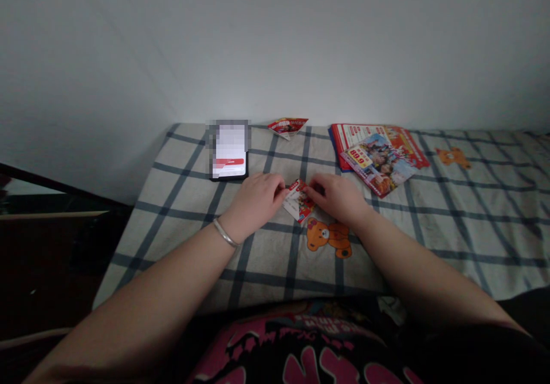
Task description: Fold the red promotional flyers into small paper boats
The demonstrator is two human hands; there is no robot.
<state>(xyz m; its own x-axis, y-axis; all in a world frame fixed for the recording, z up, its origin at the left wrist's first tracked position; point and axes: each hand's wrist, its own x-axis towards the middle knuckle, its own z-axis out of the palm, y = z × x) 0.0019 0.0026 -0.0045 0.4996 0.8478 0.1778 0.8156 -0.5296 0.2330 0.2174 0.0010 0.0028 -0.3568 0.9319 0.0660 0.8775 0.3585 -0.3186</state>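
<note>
Pinching paper (297,202) at opposite sides with left hand (260,198) and right hand (339,199), clamping it in 2 sets of fingertips, hands apart, probably for control of the creases. Holding it low over cloth (258,258), just beyond printed bear (329,238); not seeing whether flat or lifted. Seeing phone (230,163) lit, face-up, just beyond left hand, likely for viewing. Seeing folded piece (287,125) near wall (301,40), likely parked clear of hands. Seeing flyers (378,156) beyond right hand, with 1 askew on top, likely for easy reach.

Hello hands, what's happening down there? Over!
Left hand and right hand: both touching folded leaflet, over checked cloth. Phone, leaflet stack close by; neither between hands.
</note>
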